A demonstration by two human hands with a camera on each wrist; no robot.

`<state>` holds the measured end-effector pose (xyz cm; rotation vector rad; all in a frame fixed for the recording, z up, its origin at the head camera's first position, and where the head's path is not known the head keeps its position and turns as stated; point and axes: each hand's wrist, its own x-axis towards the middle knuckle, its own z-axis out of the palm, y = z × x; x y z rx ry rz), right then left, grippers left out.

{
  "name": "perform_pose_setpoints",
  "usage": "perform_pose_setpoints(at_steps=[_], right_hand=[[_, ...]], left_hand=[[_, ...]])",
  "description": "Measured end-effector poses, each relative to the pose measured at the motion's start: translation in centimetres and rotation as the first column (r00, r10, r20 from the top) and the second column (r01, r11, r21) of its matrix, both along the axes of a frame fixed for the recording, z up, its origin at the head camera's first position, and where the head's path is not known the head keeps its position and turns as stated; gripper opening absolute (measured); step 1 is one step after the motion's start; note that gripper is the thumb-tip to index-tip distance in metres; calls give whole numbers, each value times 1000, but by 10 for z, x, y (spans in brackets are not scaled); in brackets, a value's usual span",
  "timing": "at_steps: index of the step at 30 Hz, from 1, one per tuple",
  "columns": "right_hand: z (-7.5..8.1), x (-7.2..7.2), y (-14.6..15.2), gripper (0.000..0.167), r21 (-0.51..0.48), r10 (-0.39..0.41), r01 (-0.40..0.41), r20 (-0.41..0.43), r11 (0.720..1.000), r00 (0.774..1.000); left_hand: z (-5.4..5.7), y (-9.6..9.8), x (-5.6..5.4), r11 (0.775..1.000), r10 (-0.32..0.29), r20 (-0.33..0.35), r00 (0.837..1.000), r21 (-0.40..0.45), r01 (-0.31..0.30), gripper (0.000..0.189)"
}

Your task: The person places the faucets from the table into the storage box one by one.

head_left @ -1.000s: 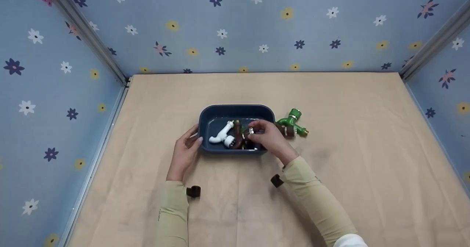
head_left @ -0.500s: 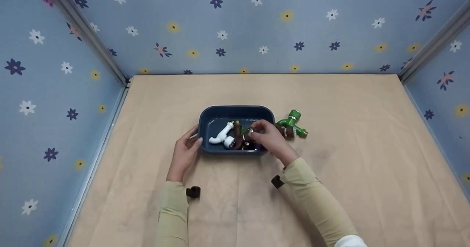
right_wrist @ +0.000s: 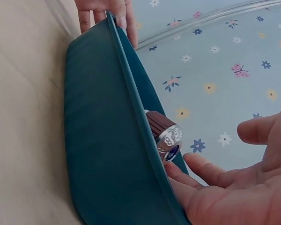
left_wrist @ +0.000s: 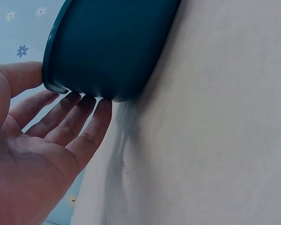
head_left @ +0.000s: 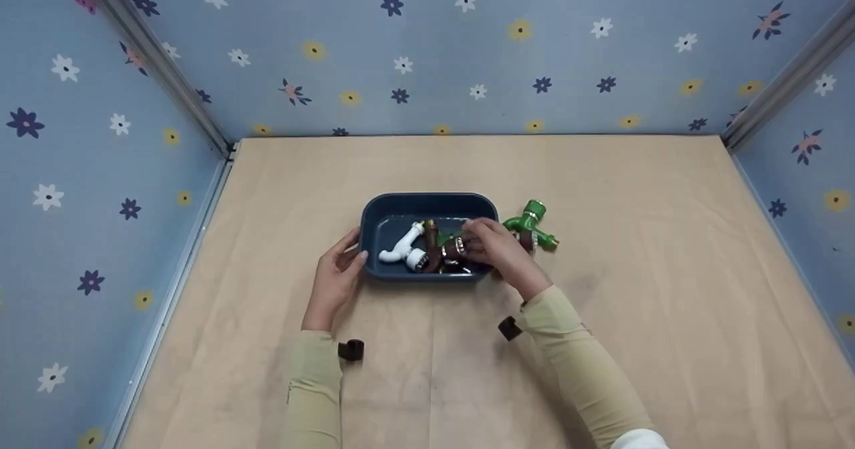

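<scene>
Holding blue basin (head_left: 427,203), left grip (head_left: 334,280)

Dark-blue bin (head_left: 427,278) — upright, rounded corners; brown tap (head_left: 433,258) lying inside — ribbed, silver-ended handle (right_wrist: 160,125) toward right.

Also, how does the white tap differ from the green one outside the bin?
The white tap lies inside the bin; the green tap lies on the table. The white tap's knob points to the near side, the green tap's to the far side. Both have round knobs.
</scene>
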<state>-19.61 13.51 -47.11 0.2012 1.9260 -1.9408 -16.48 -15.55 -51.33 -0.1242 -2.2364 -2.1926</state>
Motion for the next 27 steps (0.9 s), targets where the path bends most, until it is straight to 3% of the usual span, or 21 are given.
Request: perform_pose_setpoints(at_steps=[21, 27], right_hand=[[1, -1, -1, 45, -16, 6, -6, 11, 1000, 1000], [2, 1, -1, 43, -28, 0, 0, 7, 1000, 1000]], left_hand=[[-4, -1, 0, 1000, -1, -22, 1000, -7, 0, 49], [1, -1, 0, 999, 14, 16, 1000, -42, -13, 49]])
